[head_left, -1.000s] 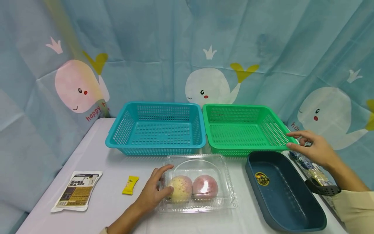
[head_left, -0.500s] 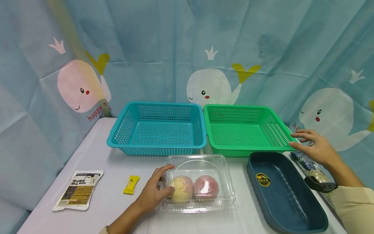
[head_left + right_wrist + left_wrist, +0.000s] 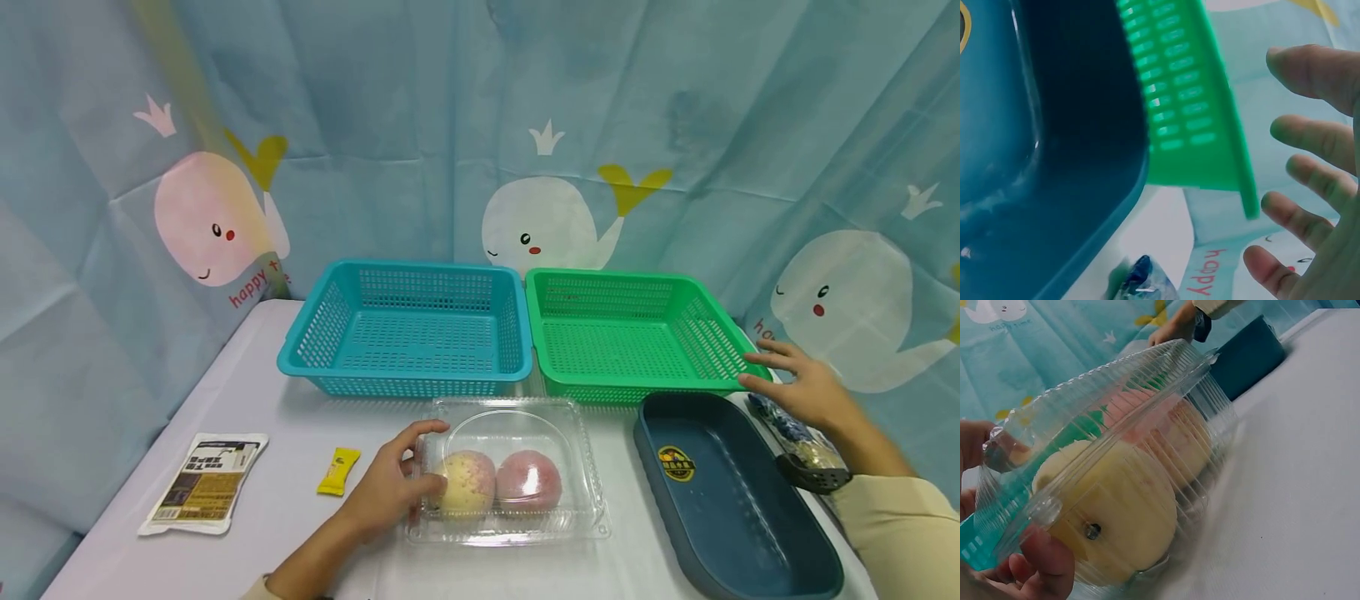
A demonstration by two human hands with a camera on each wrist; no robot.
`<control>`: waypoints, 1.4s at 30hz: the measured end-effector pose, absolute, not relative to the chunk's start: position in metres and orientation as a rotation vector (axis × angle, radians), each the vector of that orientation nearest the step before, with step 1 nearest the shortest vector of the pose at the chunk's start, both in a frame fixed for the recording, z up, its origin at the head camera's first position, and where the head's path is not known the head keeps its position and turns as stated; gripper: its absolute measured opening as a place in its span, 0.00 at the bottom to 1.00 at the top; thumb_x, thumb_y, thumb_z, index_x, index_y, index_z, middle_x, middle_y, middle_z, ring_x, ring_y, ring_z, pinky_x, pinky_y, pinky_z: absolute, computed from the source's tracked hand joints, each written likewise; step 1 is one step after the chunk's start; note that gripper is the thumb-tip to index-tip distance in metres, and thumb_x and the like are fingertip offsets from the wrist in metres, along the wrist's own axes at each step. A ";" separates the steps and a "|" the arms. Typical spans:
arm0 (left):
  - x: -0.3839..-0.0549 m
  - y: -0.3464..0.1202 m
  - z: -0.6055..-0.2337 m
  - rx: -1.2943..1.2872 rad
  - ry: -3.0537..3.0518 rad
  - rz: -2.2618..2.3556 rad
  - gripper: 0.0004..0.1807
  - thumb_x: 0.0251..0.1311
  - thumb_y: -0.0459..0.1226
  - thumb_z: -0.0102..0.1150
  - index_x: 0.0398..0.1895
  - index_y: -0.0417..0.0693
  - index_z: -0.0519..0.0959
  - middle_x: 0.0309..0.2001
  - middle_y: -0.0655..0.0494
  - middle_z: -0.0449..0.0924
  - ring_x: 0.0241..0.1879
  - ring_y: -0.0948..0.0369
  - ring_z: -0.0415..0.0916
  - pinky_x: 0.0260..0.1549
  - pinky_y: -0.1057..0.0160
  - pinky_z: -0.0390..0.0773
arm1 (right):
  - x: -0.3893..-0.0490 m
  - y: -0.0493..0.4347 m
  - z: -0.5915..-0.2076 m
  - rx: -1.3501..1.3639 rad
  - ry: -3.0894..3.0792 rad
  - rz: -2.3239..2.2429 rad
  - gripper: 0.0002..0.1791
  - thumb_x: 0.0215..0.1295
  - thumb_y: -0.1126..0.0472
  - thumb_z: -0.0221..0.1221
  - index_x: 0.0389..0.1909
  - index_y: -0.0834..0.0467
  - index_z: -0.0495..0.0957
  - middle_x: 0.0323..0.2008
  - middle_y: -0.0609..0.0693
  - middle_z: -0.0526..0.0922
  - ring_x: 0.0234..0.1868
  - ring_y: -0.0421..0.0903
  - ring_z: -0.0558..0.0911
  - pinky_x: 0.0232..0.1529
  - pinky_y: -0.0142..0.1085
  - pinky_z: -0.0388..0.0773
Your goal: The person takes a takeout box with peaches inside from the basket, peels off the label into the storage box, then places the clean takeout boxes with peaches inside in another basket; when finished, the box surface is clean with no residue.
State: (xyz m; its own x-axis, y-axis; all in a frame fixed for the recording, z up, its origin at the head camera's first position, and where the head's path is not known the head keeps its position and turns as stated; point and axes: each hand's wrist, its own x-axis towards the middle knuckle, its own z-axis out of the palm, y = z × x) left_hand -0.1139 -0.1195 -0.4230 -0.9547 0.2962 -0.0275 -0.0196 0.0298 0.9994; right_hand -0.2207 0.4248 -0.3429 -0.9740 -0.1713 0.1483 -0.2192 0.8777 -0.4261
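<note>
In the head view, a clear plastic clamshell box (image 3: 517, 425) lies at the front middle. Inside it are two round, apple-like fruits: a yellow, red-speckled one (image 3: 467, 485) and a pinkish-red one (image 3: 529, 481). My left hand (image 3: 390, 487) grips the box's left side, and the left wrist view shows thumb (image 3: 1047, 553) and fingers spread along its edge. My right hand (image 3: 813, 392) holds nothing. Its fingers are spread beside the front right corner of a green basket (image 3: 607, 383), above a shiny printed packet (image 3: 806, 442).
A blue basket (image 3: 405, 383) stands left of the green one at the back. The dark blue tub (image 3: 738, 492) sits at the right front. On the left lie a small yellow packet (image 3: 338, 472) and a white-and-brown pouch (image 3: 205, 485). A whale-printed curtain (image 3: 405, 125) hangs behind the table.
My right hand has come slightly nearer and spread its fingers more. My left hand stays at the box, which has not visibly moved. The head view has shifted slightly.
</note>
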 end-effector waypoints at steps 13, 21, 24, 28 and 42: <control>-0.106 -0.124 -0.417 0.241 1.898 2.272 0.36 0.45 0.19 0.58 0.63 0.36 0.66 0.36 0.47 0.54 0.11 0.64 0.55 0.06 0.69 0.63 | -0.224 0.433 -0.356 0.193 -3.073 0.682 0.36 0.72 0.45 0.50 0.63 0.74 0.64 0.71 0.71 0.45 0.62 0.81 0.51 0.48 0.73 0.56; -0.097 -0.125 -0.398 0.345 1.803 2.392 0.33 0.46 0.18 0.55 0.61 0.40 0.68 0.40 0.42 0.54 0.13 0.65 0.59 0.07 0.72 0.64 | -0.224 0.430 -0.355 0.180 -3.086 0.695 0.37 0.72 0.45 0.50 0.63 0.75 0.64 0.71 0.70 0.45 0.61 0.81 0.53 0.49 0.72 0.57; -0.096 -0.125 -0.389 0.403 1.788 2.410 0.33 0.46 0.18 0.54 0.61 0.38 0.66 0.41 0.39 0.54 0.13 0.66 0.61 0.07 0.71 0.65 | -0.224 0.430 -0.355 0.194 -3.096 0.709 0.37 0.72 0.45 0.50 0.64 0.75 0.63 0.71 0.69 0.44 0.61 0.81 0.54 0.49 0.72 0.58; -0.097 -0.122 -0.375 0.416 1.794 2.411 0.34 0.46 0.19 0.54 0.62 0.36 0.65 0.44 0.37 0.55 0.13 0.65 0.63 0.07 0.71 0.65 | -0.225 0.429 -0.354 0.214 -3.099 0.709 0.37 0.72 0.45 0.50 0.64 0.75 0.63 0.71 0.70 0.45 0.60 0.80 0.56 0.49 0.71 0.59; -0.133 -0.091 -0.330 0.281 1.801 2.440 0.34 0.48 0.20 0.56 0.62 0.46 0.69 0.36 0.46 0.55 0.16 0.60 0.55 0.10 0.69 0.62 | -0.226 0.429 -0.355 0.196 -3.096 0.693 0.35 0.72 0.46 0.51 0.63 0.75 0.65 0.71 0.70 0.46 0.59 0.79 0.59 0.48 0.68 0.64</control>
State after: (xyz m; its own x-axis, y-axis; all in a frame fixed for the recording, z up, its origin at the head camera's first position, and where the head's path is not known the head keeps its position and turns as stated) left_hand -0.1326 -0.0907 -0.3297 -0.9784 0.1858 0.0910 0.0322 -0.2975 0.9542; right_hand -0.2255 0.4291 -0.3552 -0.9918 -0.1278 -0.0088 -0.1119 0.8975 -0.4267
